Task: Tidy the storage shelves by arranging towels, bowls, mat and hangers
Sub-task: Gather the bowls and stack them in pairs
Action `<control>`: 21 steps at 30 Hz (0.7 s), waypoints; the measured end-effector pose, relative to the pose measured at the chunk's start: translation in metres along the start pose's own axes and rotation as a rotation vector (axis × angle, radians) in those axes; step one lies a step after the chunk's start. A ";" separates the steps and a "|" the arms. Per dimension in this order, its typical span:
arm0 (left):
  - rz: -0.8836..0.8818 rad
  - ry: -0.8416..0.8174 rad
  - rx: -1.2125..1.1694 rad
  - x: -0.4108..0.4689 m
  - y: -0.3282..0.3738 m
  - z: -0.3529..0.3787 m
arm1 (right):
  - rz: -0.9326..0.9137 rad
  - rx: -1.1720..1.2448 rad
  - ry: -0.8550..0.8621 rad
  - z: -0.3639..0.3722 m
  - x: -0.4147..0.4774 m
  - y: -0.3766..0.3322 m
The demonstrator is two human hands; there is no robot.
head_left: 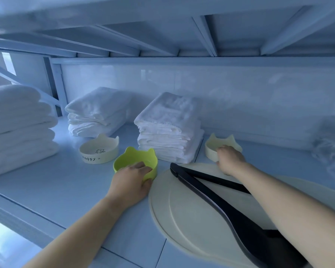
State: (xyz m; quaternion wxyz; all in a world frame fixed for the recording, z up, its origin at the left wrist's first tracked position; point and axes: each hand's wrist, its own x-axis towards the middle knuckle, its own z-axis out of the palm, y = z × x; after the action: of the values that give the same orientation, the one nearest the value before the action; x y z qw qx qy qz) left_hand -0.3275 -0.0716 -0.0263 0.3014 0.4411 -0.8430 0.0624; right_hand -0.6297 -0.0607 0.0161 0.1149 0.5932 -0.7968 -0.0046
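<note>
On the white shelf, the left hand grips the green bowl with cat-ear points on its rim. Its fingers are hooked over the near rim and its thumb is pressed on the outer wall. The bowl stands upright near the middle of the shelf, and its hollow shows only bare green. Just behind and to its left stands a cream bowl marked "happy", upright, with a small drawing on its inner wall. The right hand holds a second cream bowl toward the back right, its fingers curled over the near rim. That bowl's inside is mostly hidden by the hand. Between the two held bowls a stack of folded white towels rises. A second stack sits at the back left, and a taller pile sits at the left edge. A cream oval mat lies flat at the front right, with a black hanger lying across it under the right forearm. Something clear and crumpled sits at the right edge, too blurred to name.
</note>
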 end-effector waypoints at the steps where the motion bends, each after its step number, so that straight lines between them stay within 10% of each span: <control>1: -0.001 -0.008 -0.001 0.000 0.000 0.000 | 0.008 -0.008 0.000 0.001 0.000 0.001; 21: 0.216 0.230 -0.078 0.014 0.098 -0.061 | -0.024 0.401 0.320 -0.042 -0.058 0.047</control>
State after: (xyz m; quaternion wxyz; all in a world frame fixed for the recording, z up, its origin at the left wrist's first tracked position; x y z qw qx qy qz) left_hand -0.3827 -0.0004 0.0467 0.4042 0.3258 -0.8473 0.1118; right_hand -0.6505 0.0132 0.0539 0.1194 0.6069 -0.7463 0.2458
